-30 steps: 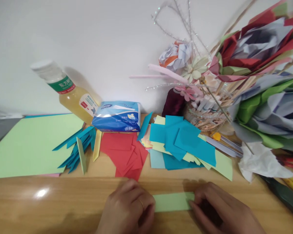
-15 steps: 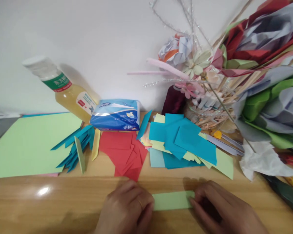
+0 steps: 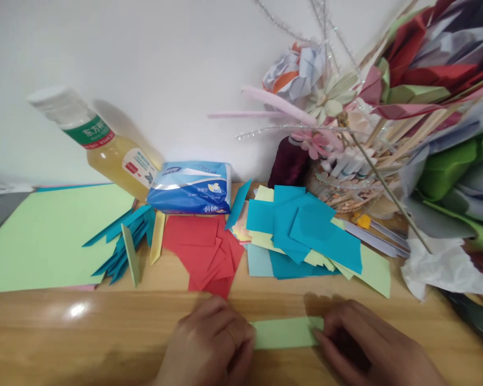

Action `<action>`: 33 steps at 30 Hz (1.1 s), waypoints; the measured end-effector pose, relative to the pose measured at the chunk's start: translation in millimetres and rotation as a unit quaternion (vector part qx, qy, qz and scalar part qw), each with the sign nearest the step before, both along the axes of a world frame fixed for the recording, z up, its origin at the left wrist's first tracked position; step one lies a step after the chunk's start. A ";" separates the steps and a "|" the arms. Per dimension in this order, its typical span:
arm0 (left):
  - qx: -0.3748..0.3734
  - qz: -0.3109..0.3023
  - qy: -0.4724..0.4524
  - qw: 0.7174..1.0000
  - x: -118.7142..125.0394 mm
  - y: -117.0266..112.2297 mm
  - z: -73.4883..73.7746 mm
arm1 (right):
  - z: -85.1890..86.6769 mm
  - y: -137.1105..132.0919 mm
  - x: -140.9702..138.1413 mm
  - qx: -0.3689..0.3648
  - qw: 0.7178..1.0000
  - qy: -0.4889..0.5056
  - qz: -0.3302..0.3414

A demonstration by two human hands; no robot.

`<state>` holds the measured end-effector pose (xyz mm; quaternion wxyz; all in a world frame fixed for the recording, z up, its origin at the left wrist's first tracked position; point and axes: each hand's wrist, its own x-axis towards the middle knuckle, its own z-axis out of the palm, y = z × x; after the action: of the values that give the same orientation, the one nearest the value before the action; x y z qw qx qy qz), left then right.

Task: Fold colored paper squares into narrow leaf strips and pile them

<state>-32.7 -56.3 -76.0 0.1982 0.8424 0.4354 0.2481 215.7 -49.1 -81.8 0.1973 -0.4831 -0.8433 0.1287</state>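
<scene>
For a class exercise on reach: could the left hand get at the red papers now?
Probably yes: the red papers lie just beyond the left hand, with nothing visible standing between, though it would likely have to let go of the green strip first.

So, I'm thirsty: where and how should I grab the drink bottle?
Likely around the green band, left hand, once free, coming from the front left: the bottle rises above the tissue pack, which crowds its lower right side.
</scene>
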 end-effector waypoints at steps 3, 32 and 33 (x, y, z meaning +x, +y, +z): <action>0.006 0.002 0.000 1.000 2.1 1.1 1.2 | 0.0 0.3 -0.4 0.001 1.000 0.001 -0.005; 0.212 -0.118 0.232 0.942 17.1 -9.2 -3.8 | 21.9 -20.4 -18.6 0.241 0.948 -0.126 0.166; 0.205 -0.118 0.231 0.944 17.5 -9.0 -3.8 | 19.5 -21.9 -19.0 0.246 0.941 -0.145 0.181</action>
<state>-15.2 -65.3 -79.8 -0.0571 0.9443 0.3066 0.1052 196.6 -71.0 -62.3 0.1593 -0.2723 -0.9412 -0.1207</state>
